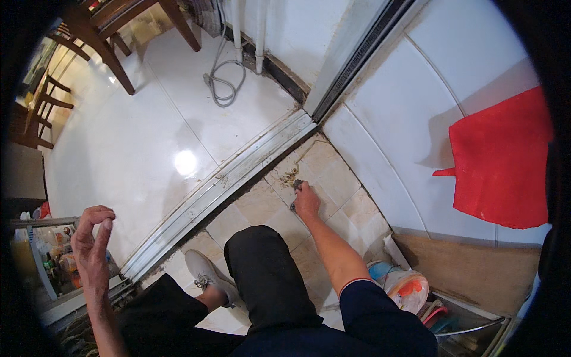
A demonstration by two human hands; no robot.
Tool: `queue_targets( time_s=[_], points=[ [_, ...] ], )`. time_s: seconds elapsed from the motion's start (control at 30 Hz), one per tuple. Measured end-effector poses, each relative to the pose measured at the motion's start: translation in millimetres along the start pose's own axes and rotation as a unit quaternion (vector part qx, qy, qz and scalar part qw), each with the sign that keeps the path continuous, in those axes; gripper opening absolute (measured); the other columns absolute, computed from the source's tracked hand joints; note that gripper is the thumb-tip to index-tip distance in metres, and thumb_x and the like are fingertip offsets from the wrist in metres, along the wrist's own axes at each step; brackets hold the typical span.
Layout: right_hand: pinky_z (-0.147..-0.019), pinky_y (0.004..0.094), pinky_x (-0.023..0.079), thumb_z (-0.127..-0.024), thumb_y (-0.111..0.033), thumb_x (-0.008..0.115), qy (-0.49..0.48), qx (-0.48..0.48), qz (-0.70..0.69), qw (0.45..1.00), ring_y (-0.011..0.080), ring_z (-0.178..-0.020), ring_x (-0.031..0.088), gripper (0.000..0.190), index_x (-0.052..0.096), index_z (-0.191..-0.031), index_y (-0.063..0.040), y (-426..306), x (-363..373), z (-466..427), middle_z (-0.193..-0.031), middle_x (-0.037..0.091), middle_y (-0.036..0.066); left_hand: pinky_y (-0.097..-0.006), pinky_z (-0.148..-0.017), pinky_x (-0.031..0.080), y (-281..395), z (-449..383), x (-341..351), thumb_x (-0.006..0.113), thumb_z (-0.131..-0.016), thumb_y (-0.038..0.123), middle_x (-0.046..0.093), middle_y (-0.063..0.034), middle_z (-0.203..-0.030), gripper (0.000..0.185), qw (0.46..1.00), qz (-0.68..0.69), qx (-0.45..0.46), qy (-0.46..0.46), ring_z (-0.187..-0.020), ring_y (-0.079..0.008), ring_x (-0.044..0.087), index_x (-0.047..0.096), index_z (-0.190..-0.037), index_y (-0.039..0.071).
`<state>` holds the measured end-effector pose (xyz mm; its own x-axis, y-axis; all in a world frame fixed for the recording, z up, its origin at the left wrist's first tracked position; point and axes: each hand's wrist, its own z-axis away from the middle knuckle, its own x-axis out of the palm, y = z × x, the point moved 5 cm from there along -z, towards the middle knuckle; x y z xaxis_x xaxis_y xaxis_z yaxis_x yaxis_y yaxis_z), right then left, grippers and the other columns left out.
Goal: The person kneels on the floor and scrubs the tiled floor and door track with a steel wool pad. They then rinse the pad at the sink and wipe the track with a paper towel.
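My right hand [308, 201] is down at the beige tiled floor [258, 203], closed around a dark grey wad [298, 183] that looks like a steel wool scourer. Bits of the wad stick out on both sides of the fist. Just beyond it, brownish wet debris [290, 176] is smeared over the tiles. My left hand [93, 241] is raised at the left with the fingers curled and the thumb near the index fingertip; nothing shows in it. Between the hands runs a dirty white metal sliding-door track [223, 178], with grime along its edge.
Beyond the track lies a glossy white floor [134, 147] with a coiled grey cable [223, 85] and wooden chairs [102, 53]. A red cloth [499, 160] hangs on the right wall. A plastic tub [408, 290] stands by my right arm, and a cluttered glass-fronted cabinet [58, 250] at the left.
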<state>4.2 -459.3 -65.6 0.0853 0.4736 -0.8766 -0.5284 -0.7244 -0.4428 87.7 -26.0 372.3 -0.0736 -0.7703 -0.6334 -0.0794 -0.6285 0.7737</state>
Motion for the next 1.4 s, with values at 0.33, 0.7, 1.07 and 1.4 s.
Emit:
queue_targets(
  time_s=[0.33,0.7,1.07,1.4],
  points=[
    [-0.08,0.0459,0.048,-0.092,-0.018,0.064,0.12,0.112,-0.136,0.977,0.037,-0.09,0.064,0.021,0.056,-0.107,-0.005,31.1,-33.0,64.7,-0.097,0.067,0.017,-0.0347,-0.09,0.042,30.3,24.0,4.4,0.075,-0.084,0.013,0.06,-0.0077,-0.099,0.012,0.998,-0.017,-0.044,-0.04,-0.099,-0.0197,0.057,0.069,-0.084,0.003],
    [-0.075,0.0384,0.048,-0.088,-0.014,0.064,-0.021,0.234,-0.591,0.772,0.0253,-0.085,0.062,0.013,0.061,-0.099,-0.008,102.5,5.3,21.2,-0.094,0.066,0.007,-0.0383,-0.096,0.043,40.7,19.6,15.2,0.073,-0.083,0.007,0.061,-0.0101,-0.101,0.01,0.998,-0.014,-0.027,-0.054,-0.101,-0.0238,0.058,0.07,-0.092,0.003],
    [-0.059,0.0326,0.034,-0.09,-0.018,0.063,-0.218,0.161,-0.874,0.404,0.019,-0.062,0.044,0.011,0.057,-0.094,-0.009,-113.6,-114.4,-17.3,-0.078,0.055,0.005,-0.0551,-0.107,0.031,77.2,24.9,89.1,0.078,-0.074,0.009,0.06,-0.0044,-0.093,0.016,0.944,-0.104,0.206,-0.237,-0.099,-0.0257,0.06,0.07,-0.088,0.011],
    [-0.049,0.0332,0.036,-0.09,-0.021,0.061,-0.093,0.382,-0.784,0.481,0.019,-0.062,0.051,0.009,0.058,-0.086,-0.014,-104.6,-76.2,18.8,-0.073,0.058,0.004,-0.0554,-0.103,0.034,52.7,21.1,184.0,0.07,-0.082,0.018,0.063,-0.0079,-0.09,0.008,0.914,-0.137,0.212,-0.319,-0.095,-0.0277,0.061,0.071,-0.086,0.012]
  ],
)
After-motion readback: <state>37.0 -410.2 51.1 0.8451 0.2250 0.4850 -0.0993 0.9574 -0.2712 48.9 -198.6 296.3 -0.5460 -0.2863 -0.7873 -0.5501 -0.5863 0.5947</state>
